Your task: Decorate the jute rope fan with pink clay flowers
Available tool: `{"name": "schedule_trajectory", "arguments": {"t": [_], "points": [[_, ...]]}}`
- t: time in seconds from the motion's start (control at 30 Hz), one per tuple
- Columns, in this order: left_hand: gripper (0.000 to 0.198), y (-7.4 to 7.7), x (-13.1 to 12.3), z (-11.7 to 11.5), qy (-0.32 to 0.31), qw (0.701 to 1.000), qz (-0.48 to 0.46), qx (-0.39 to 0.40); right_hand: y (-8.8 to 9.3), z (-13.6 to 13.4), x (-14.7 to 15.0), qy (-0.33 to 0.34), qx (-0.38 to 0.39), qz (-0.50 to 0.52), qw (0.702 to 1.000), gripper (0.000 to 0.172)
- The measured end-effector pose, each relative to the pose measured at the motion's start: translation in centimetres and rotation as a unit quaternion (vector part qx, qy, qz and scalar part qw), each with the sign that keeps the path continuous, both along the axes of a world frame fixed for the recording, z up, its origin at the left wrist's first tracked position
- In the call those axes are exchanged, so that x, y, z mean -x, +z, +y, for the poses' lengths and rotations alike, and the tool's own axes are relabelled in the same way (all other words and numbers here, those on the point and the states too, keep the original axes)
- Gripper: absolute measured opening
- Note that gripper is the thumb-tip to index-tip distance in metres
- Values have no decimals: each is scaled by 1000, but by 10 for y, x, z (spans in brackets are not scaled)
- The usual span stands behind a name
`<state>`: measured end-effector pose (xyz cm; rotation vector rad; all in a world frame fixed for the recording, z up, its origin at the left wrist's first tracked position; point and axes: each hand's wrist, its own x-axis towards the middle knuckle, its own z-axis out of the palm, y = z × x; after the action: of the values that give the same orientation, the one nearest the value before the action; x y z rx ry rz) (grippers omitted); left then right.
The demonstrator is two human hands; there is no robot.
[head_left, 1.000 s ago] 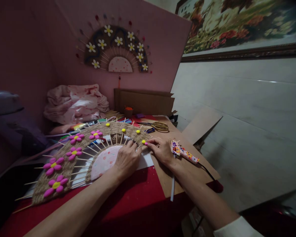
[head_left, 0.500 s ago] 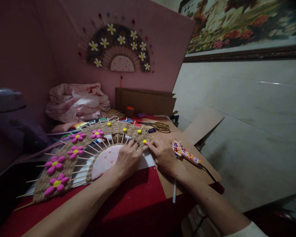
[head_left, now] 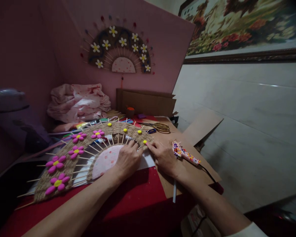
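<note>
Fan [head_left: 64, 169] lies flat on tabletop [head_left: 143, 197]. Left hand [head_left: 127, 159] presses its jute arc, fingers loosely spread, holding nothing. Right hand [head_left: 164, 156] is at the arc's right end, fingers narrow, tips by yellow dot [head_left: 144, 142]; grip not discernible. Glue gun [head_left: 186, 154] lies just beside right hand.

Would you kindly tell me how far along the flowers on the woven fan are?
Done: five pink flowers with yellow centres sit on the left half of the tan woven half-circle fan. In hand: the left hand presses the fan while the right hand touches the rightmost yellow centre. Left: three bare yellow centres along the top have no petals yet.
</note>
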<state>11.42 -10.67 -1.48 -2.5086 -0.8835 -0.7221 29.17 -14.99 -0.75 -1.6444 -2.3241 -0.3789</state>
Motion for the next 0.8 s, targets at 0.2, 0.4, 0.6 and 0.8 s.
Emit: {"name": "schedule_trajectory", "arguments": {"t": [0.2, 0.4, 0.6, 0.8], "points": [[15, 0, 1, -1, -6, 1000, -2, 4, 2, 0, -3, -8, -15, 37, 999, 46], [16, 1, 0, -1, -5, 1000, 2, 4, -1, 1, -1, 11, -5, -3, 1000, 49], [16, 2, 1, -1, -5, 1000, -1, -1, 5, 3, -4, 7, -25, 128, 991, 39], [17, 1, 1, -2, -5, 1000, 2, 1, 7, 16, 5, -54, -29, 215, 975, 19]]}}
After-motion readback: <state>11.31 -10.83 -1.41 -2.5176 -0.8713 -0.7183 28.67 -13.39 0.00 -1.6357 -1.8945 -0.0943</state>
